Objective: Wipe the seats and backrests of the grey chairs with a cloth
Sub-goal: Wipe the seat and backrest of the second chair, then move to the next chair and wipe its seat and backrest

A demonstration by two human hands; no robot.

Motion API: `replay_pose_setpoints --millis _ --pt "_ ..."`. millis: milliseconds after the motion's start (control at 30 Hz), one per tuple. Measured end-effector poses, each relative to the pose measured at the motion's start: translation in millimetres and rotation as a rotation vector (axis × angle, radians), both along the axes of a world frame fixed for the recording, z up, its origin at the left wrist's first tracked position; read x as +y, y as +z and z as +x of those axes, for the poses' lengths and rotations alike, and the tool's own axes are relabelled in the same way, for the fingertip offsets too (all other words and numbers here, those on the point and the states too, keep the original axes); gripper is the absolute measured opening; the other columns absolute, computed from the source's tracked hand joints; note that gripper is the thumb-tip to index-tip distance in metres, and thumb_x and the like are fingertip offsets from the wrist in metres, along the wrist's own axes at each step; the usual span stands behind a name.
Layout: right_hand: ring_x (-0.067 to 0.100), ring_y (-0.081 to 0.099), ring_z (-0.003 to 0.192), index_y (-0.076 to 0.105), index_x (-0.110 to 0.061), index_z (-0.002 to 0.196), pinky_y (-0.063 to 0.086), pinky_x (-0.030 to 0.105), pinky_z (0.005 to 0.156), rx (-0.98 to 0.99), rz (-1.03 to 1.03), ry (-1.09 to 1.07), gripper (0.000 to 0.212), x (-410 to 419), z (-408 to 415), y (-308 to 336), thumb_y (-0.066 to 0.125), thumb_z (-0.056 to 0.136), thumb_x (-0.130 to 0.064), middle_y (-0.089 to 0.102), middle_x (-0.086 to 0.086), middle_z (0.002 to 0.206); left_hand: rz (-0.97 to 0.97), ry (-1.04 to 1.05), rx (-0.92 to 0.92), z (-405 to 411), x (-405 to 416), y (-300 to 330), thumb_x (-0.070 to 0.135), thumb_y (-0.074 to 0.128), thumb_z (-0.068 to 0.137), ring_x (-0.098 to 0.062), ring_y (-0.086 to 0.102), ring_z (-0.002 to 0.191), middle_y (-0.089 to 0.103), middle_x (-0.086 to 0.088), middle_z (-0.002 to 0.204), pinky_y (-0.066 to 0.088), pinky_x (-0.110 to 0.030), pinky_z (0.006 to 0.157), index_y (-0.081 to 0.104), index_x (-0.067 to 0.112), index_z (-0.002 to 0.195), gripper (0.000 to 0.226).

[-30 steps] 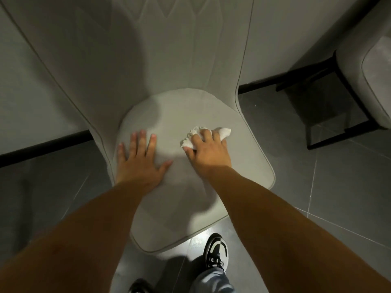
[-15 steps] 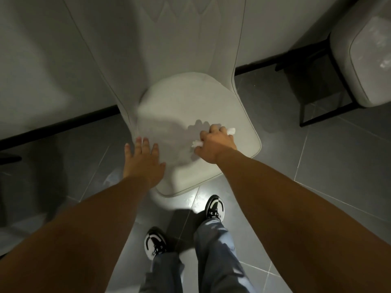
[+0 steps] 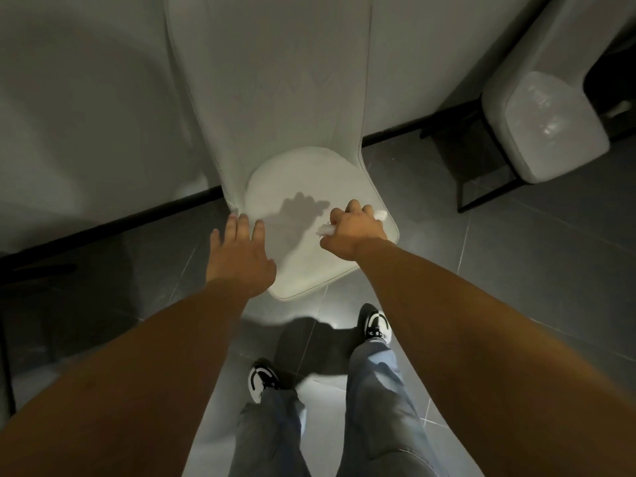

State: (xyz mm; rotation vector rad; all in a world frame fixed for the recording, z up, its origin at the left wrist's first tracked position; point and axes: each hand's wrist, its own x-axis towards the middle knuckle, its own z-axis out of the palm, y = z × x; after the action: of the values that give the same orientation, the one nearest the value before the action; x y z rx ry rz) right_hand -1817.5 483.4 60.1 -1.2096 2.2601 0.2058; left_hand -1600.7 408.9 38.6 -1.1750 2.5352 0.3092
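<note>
- The grey chair point(image 3: 309, 187) stands at the middle of the view, its seat under both hands and its backrest point(image 3: 275, 80) rising toward 12 o'clock.
- The right hand point(image 3: 356, 232) has its grip clamped on a white cloth point(image 3: 325, 229), at the seat's 3 o'clock edge.
- The left hand point(image 3: 241, 256) is flat, fingers apart, at the seat's 8 o'clock edge.
- A second grey chair point(image 3: 550, 129) stands at 2 o'clock.

The grey chair point(image 3: 309, 187) wears smooth, matt upholstery with fine piped seams. The cloth point(image 3: 325, 229) in the right hand point(image 3: 356, 232) looks white, soft and crumpled. The floor point(image 3: 516, 270) is dark, faintly glossy tile. A second chair point(image 3: 550, 132) shows a shinier seat on a black frame.
</note>
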Motion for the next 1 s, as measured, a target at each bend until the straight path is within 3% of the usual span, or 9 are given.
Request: replay_pose_setpoints --millis 133,333,433,733,1000 --pt "0.027 0.038 0.112 0.055 -0.027 0.124 0.04 0.041 0.086 -0.001 -0.035 -0.047 0.049 13 -15 30 0.057 0.08 -0.05 0.037 -0.001 0.109 -0.044 0.026 0.032 -7 1 32 0.053 0.044 0.085 -0.031 0.005 0.144 0.016 -0.013 0.157 0.012 -0.054 0.114 0.015 0.018 0.15 0.08" --pt "0.026 0.036 0.105 0.055 -0.027 0.123 0.041 0.043 0.09 0.009 -0.066 -0.099 0.05 43 -67 55 0.056 0.079 -0.05 0.038 0.001 0.11 -0.06 0.008 -0.033 -50 16 64 0.057 0.04 0.082 -0.031 0.011 0.142 0.019 -0.013 0.155 0.017 -0.053 0.113 0.015 0.019 0.15 0.082" --pt "0.028 0.039 0.111 0.055 -0.028 0.125 0.041 0.044 0.095 -0.01 -0.062 -0.11 0.05 65 -107 64 0.057 0.08 -0.05 0.042 0.004 0.118 -0.081 0.005 -0.051 -86 30 80 0.057 0.04 0.083 -0.032 0.012 0.142 0.017 -0.013 0.155 0.018 -0.053 0.113 0.014 0.019 0.15 0.082" --pt "0.033 0.039 0.115 0.056 -0.029 0.125 0.037 0.045 0.104 -0.087 -0.141 -0.074 0.048 131 -289 112 0.058 0.081 -0.049 0.043 0.006 0.125 -0.135 0.09 -0.1 -268 98 129 0.06 0.033 0.087 -0.031 0.002 0.145 0.007 -0.011 0.16 0.01 -0.055 0.115 0.003 0.021 0.152 0.082" --pt "0.032 0.038 0.117 0.056 -0.029 0.124 0.039 0.045 0.102 -0.049 -0.185 -0.144 0.051 179 -466 147 0.059 0.078 -0.051 0.041 0.003 0.122 -0.209 -0.027 -0.034 -467 149 169 0.061 0.034 0.086 -0.029 0.005 0.145 0.015 -0.01 0.158 0.014 -0.054 0.114 0.007 0.021 0.152 0.082"
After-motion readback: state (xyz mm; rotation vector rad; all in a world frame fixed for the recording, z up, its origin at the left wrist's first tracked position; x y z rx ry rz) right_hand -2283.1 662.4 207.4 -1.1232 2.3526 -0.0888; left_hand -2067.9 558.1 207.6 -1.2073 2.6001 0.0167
